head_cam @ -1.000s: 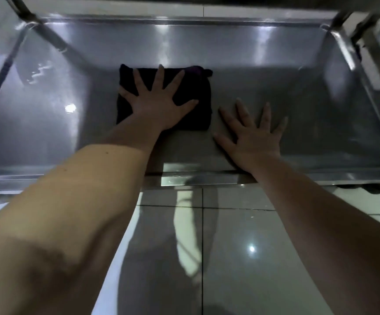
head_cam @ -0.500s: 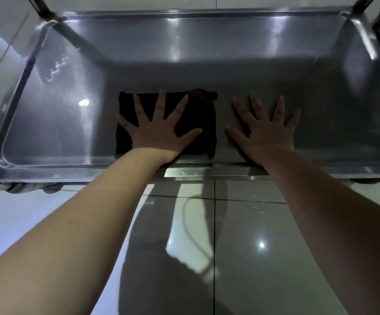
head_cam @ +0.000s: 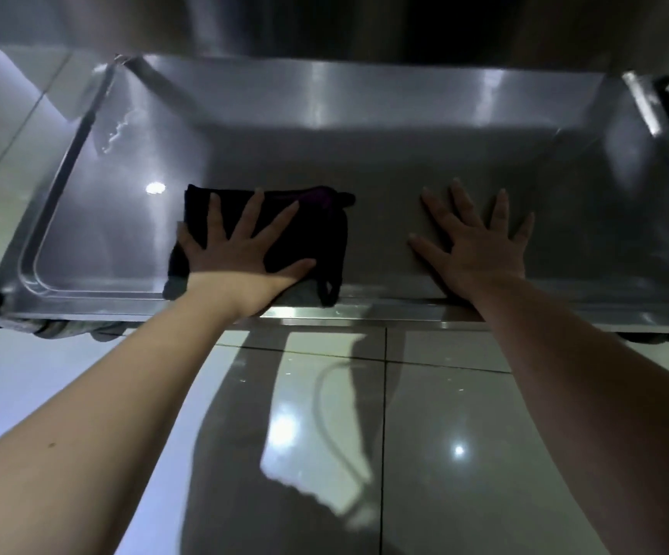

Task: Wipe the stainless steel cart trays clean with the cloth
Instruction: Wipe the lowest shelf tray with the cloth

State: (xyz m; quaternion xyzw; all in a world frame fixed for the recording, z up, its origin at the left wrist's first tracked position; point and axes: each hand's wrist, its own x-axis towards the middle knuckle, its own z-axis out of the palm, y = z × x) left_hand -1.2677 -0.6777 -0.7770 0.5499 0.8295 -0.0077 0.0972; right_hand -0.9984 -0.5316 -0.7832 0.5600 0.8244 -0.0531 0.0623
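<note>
A low stainless steel cart tray (head_cam: 385, 126) fills the upper half of the view. A folded black cloth (head_cam: 321, 230) lies flat near the tray's front rim, left of centre. My left hand (head_cam: 241, 250) presses on the cloth with fingers spread straight. My right hand (head_cam: 477, 242) lies flat on the bare tray floor to the right of the cloth, fingers spread, holding nothing. A gap of bare steel separates the cloth from my right hand.
The tray's raised rim (head_cam: 365, 312) runs along the front, with upright cart posts at the back corners (head_cam: 641, 102). A dark shelf underside (head_cam: 405, 22) hangs above. Glossy floor tiles (head_cam: 445, 434) lie below, and cart wheels (head_cam: 64, 328) show under the front edge.
My left hand has drawn the cloth back toward the front rim of the tray. My right hand has stayed flat on the tray floor to the cloth's right. The view has shifted.
</note>
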